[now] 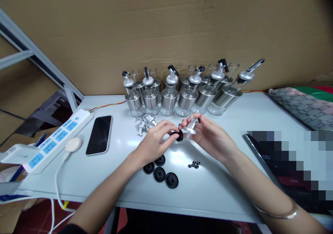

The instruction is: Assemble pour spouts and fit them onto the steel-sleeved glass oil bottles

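My left hand (156,138) pinches a black rubber ring (179,136) above the white table (229,189). My right hand (208,135) grips a silver pourer cap (190,126), held close against the ring. Several more black rings (160,171) lie on the table just below my left hand. A small heap of tiny black washers (194,164) sits under my right hand. A cluster of silver pourer parts (144,123) lies beyond my left hand.
A row of glass and steel dispenser bottles (182,95) stands at the back against cardboard. A black phone (99,134), a white power strip (56,137) and a white plug (73,144) lie left. Patterned fabric (304,105) lies at right.
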A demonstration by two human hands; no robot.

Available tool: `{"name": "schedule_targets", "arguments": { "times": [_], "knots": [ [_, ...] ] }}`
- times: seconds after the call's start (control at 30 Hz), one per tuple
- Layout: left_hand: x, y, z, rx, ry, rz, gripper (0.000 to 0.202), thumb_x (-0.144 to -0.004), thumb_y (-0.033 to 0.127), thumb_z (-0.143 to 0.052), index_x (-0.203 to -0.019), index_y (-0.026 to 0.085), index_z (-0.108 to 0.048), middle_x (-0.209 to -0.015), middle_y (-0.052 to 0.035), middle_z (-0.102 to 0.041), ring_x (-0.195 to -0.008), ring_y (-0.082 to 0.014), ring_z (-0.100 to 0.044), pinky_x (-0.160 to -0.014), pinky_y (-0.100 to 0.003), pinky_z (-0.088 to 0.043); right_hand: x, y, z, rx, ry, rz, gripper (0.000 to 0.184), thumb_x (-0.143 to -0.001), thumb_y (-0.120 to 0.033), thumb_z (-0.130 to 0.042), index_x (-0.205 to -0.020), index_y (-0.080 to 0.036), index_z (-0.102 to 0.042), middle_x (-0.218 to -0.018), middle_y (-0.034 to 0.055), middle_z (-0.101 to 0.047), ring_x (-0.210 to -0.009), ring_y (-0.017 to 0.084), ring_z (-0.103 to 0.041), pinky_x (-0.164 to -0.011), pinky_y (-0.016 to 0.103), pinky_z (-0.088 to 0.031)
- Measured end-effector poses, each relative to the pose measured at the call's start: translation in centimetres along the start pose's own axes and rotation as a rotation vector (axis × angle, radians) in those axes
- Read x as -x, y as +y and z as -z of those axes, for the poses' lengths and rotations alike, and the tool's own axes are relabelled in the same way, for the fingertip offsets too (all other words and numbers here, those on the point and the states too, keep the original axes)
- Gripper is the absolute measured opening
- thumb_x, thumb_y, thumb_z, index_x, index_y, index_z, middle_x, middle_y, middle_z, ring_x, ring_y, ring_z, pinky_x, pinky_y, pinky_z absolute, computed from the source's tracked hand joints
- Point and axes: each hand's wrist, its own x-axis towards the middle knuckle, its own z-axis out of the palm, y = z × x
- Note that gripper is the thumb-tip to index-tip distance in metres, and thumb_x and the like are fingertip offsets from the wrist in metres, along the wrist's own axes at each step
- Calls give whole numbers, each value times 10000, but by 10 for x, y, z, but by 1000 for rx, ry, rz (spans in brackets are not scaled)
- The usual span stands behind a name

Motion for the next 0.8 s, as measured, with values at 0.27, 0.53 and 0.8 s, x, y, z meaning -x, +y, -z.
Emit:
{"name": "schedule_targets", "arguments": {
  "times": [0.27, 0.53, 0.8],
  "knots": [
    [1, -5, 2, -50, -46, -81, 184, -909, 154, -533, -1086, 154, -582, -996, -72, -657, -925, -164, -640, -806, -288, -532, -2, -4, 7, -104, 29, 31, 165, -861, -405, -614, -830, -250, -662, -874, 9, -629, -872, 175, -605, -707, 331, -569],
    [1, 2, 1, 22, -51, -19, 160, -920, 205, -532, -1062, 172, -598, -938, -32, -699, -785, -126, -670, -764, -242, -536, -2, -5, 8, -64, 68, 50, 178, -844, -416, -635, -827, -240, -661, -858, 11, -638, -854, 166, -624, -621, 258, -584],
    [4, -2, -2, -19, -41, 44, 148, -921, 207, -516, -1046, 172, -588, -890, -23, -704, -766, -141, -676, -718, -258, -546, -2, -3, 7, -33, 38, 69, 206, -851, -429, -632, -847, -230, -683, -846, 16, -683, -859, 173, -662, -708, 262, -572]
  ]
}}
